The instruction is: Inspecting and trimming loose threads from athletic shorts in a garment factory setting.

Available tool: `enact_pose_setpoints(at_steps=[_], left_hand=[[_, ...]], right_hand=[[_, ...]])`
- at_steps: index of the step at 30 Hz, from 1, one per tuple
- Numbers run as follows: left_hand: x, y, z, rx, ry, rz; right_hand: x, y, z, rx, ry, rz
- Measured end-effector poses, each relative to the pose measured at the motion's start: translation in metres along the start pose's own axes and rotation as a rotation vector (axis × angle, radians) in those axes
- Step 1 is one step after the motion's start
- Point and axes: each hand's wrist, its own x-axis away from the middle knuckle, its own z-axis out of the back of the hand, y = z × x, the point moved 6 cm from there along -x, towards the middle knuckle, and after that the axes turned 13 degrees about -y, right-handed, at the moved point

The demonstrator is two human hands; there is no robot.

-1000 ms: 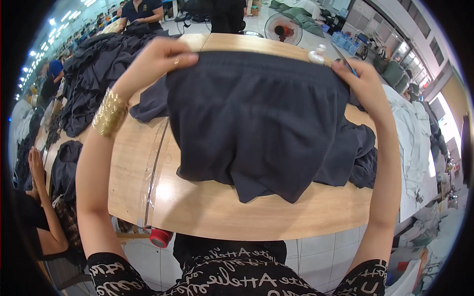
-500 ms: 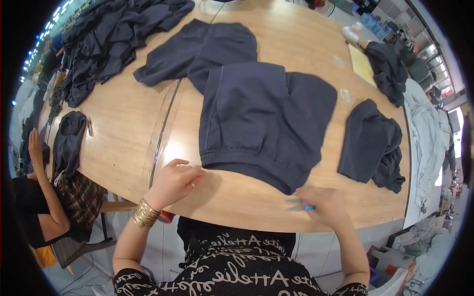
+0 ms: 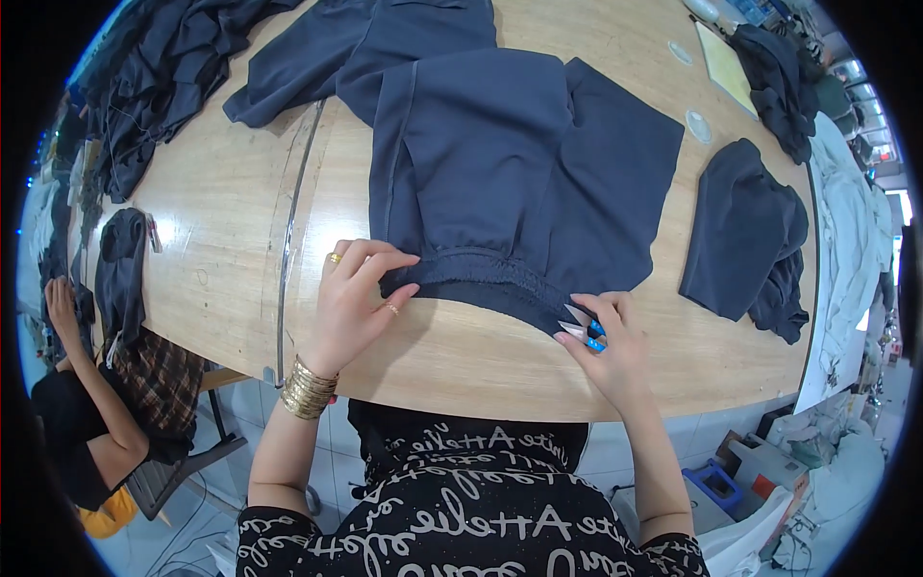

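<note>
Dark navy shorts (image 3: pixel 490 163) lie spread before me, their gathered elastic waistband (image 3: pixel 481 272) toward me. At the waistband's left end, my left hand (image 3: pixel 351 298) pinches the edge between thumb and fingers. My right hand (image 3: pixel 618 354) is closed around thread snips (image 3: pixel 584 334) with blue handles; their two pointed metal blades are apart and beside the right end of the waistband. Whether the right fingertips also grip the cloth I cannot tell.
Another navy garment (image 3: pixel 317 62) lies behind, with a navy heap (image 3: pixel 168 82) far left. Folded navy pieces (image 3: pixel 745 231) rest on the right, near a yellow sheet (image 3: pixel 723 67). A co-worker's arm (image 3: pixel 101 380) shows at left. Pale cloth (image 3: pixel 836 240) hangs along the right edge.
My left hand has moved up onto the waistband and pinches it. My right hand has raised the snips to the waistband's right end. The view has shifted, and the shorts lie flatter.
</note>
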Motion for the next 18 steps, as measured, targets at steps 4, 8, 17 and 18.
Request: enact_pose_setpoints(at_steps=[4,8,17,18], left_hand=[[-0.009,-0.003,-0.011,-0.090,-0.034,-0.038],[-0.014,-0.019,-0.021,-0.047,-0.085,0.095],[-0.002,0.015,0.000,0.286,0.011,0.099],[0.001,0.015,0.005,0.288,0.009,0.099]], right_hand=[[-0.007,-0.001,-0.002,-0.022,0.058,0.013],[-0.013,0.014,-0.002,-0.083,-0.004,-0.041],[-0.037,0.020,-0.001,-0.053,-0.005,-0.278],[-0.034,0.019,0.001,-0.053,-0.006,-0.281]])
